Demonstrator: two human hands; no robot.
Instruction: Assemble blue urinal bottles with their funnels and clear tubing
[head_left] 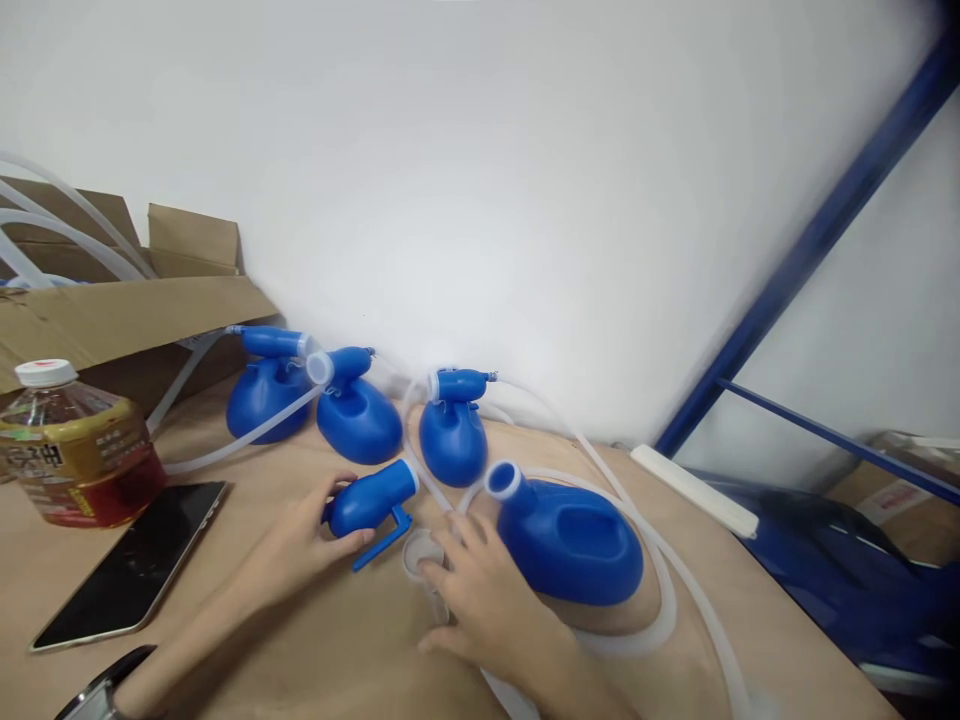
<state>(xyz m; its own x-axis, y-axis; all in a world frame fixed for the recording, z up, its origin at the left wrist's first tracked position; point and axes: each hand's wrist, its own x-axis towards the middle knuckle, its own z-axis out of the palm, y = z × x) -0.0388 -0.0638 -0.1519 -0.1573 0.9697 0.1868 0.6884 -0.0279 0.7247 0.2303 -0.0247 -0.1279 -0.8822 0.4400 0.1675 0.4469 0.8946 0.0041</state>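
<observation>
My left hand (pixel 330 530) is closed round the back of a blue plastic spout head (pixel 367 500), whose white-rimmed mouth tilts up to the right. A slim blue lever (pixel 382 540) sticks out beneath it. My right hand (pixel 487 580) curls over a clear, cup-shaped plastic piece (pixel 424 550) with a pale round top; its lower part is partly covered by my fingers. Right beside that hand lies a blue urinal bottle (pixel 577 545), its open neck pointing up and left.
Three blue bottles with spout heads, one of them the middle bottle (pixel 360 420), line the wall. A cardboard box (pixel 135 320), a drink bottle (pixel 79 450) and a phone (pixel 131 565) are at left. Pale tubing (pixel 705 600) loops at right, near a blue metal frame (pixel 810 240).
</observation>
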